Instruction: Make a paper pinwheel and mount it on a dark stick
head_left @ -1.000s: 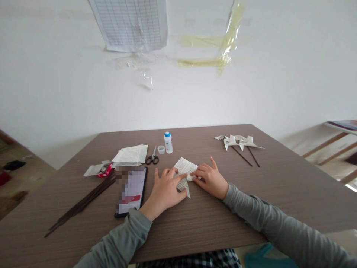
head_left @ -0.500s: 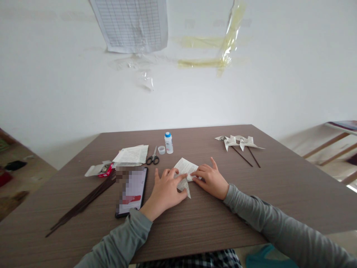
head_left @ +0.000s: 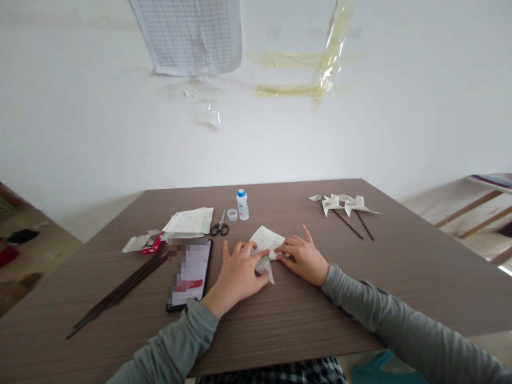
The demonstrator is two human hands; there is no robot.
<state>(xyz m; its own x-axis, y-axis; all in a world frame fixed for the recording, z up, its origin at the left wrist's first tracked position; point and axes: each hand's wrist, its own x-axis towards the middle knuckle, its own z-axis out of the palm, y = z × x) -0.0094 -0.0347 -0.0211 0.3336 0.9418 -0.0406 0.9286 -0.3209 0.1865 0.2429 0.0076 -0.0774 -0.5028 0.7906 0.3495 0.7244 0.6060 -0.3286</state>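
Observation:
A folded piece of printed paper [head_left: 265, 239] lies on the brown wooden table [head_left: 280, 314] in front of me. My left hand [head_left: 238, 274] presses on its left and lower part, fingers spread over the fold. My right hand [head_left: 304, 257] rests on its right edge, fingertips pinching the paper against the table. Both sleeves are grey. The middle of the paper is hidden under my fingers.
A phone [head_left: 190, 272] lies left of my left hand, beside a bundle of dark thin sticks [head_left: 120, 290]. Behind are loose printed sheets [head_left: 190, 221], scissors [head_left: 220, 225], a small cap [head_left: 231, 214], a white glue bottle [head_left: 242, 205] and a small red box [head_left: 150, 244]. Two paper pinwheels on sticks [head_left: 344, 205] lie far right.

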